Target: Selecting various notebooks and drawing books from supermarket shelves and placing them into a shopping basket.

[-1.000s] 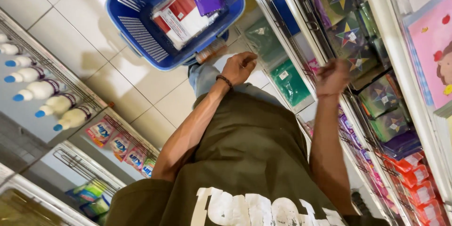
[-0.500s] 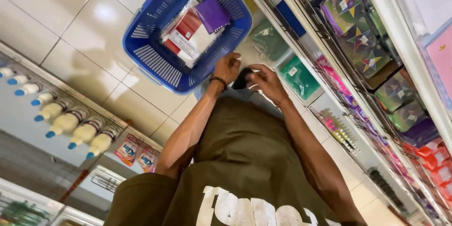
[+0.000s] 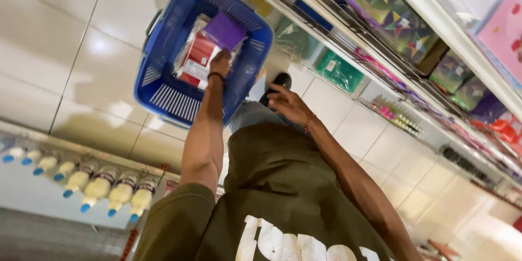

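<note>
The left hand reaches into the blue basket on the tiled floor, fingers curled down onto the red-and-white packet beside a purple box; whether they grip it is unclear. The right hand hovers near the shelf, fingers spread, holding nothing.

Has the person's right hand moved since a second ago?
Yes. The right hand has dropped away from the shelf of patterned boxes and now hangs open beside the blue plastic basket.

Glossy pale tiled floor between stocked shelves
</note>
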